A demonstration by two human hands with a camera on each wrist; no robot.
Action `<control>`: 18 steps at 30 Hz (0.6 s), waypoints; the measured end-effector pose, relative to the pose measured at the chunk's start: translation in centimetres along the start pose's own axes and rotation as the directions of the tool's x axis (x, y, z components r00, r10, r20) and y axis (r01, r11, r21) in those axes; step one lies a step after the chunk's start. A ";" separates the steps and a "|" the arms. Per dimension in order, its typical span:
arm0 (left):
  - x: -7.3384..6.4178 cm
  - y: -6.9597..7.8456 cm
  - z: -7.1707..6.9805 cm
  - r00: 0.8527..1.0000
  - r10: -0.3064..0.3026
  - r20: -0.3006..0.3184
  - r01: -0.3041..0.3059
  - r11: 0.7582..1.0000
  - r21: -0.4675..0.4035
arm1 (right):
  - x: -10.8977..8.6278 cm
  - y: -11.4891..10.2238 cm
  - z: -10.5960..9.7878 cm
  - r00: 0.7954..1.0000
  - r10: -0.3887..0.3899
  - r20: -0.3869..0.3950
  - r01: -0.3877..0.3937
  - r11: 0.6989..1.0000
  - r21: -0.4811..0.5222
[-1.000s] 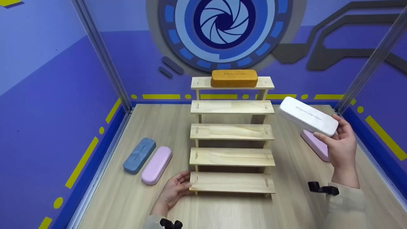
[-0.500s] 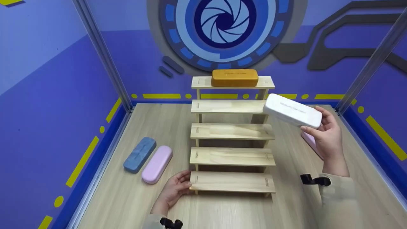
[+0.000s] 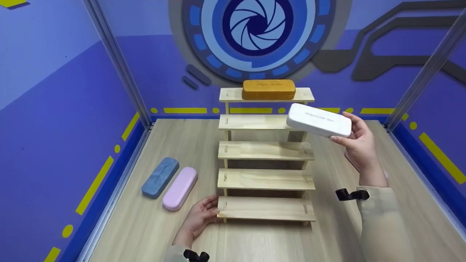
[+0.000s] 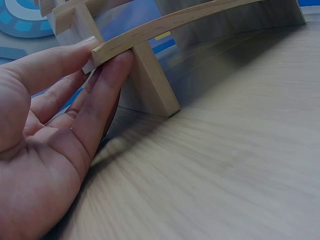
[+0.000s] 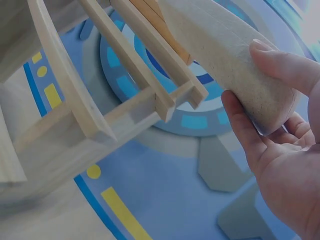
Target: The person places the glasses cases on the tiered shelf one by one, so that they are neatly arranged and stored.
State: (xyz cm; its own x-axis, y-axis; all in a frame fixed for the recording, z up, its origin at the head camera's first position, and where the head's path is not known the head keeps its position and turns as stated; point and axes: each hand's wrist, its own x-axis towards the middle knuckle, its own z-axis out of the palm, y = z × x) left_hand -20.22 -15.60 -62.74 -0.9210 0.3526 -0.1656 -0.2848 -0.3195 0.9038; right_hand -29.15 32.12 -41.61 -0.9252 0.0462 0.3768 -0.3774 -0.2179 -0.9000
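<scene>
My right hand [image 3: 361, 150] grips one end of a white glasses case [image 3: 316, 122] with lettering on its lid, thumb on the near side. Held slightly tilted, the case overlaps the right end of the second step from the top in the head view. My left hand [image 3: 198, 218] pinches the left front corner of the lowest step of a wooden step rack [image 3: 265, 208]. In the left wrist view the thumb lies on top of that board [image 4: 150, 31] and fingers are under it. A mustard-yellow glasses case [image 3: 268, 91] rests on the top step.
Left of the rack, a blue-grey glasses case [image 3: 160, 177] and a pink one [image 3: 180, 188] lie side by side on the wood-grain table [image 3: 255, 243]. Another pink case at the right is nearly hidden by my right arm. Purple-blue panels [image 3: 145, 72] enclose the back and sides.
My right hand has carried the white glasses case left and slightly up, from beside the rack to over its right end, levelling it a little. The left hand stays on the rack.
</scene>
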 end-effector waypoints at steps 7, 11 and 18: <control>0.0 0.0 0.1 1.000 -0.002 -0.002 0.002 1.000 -0.003 | 1.3 0.5 1.2 0.999 0.026 0.022 -0.027 0.999 0.033; -0.1 0.0 0.1 1.000 0.006 0.010 -0.006 1.000 -0.002 | 2.0 0.9 1.8 0.998 0.037 0.045 -0.040 0.998 0.053; -0.2 0.0 0.0 0.999 0.020 0.034 -0.020 1.000 0.017 | 3.3 1.2 3.2 0.992 0.091 0.088 -0.091 0.996 -0.002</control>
State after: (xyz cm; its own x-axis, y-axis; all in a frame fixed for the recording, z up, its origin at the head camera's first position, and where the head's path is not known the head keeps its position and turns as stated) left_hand -20.06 -15.69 -62.75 -0.9167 0.3764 -0.1342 -0.2615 -0.3112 0.9137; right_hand -32.50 28.86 -40.78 -0.9486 -0.0593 0.3110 -0.2916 -0.2187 -0.9312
